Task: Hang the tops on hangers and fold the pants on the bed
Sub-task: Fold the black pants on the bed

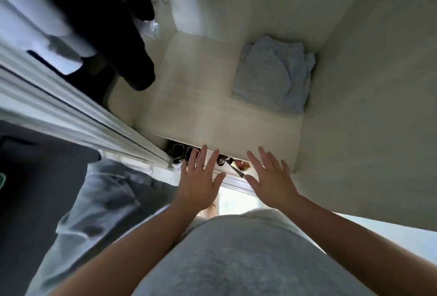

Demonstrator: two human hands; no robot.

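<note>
- Just past the fingertips of both hands, under the shelf's front edge, sat a jumble of dark strapped items (179,156). The shelf and the hands hid part of them, so what they were could not be told.
- Far beyond the left hand (201,182), dark hanging garments (113,23) were blurred and cut off by the frame's top edge.
- The folded pale blue garment (274,73) lay flat, with soft creases and one uneven edge. Whether it was pants or a top could not be told.
- It rested on the wardrobe shelf (201,106), well beyond the right hand (272,184), in the far corner against the side wall.
- Left of the left hand, a crumpled pale garment (101,201) lay blurred on a dark surface.
- Both hands were spread flat with straight fingers, holding nothing, over the shelf's front edge.
</note>
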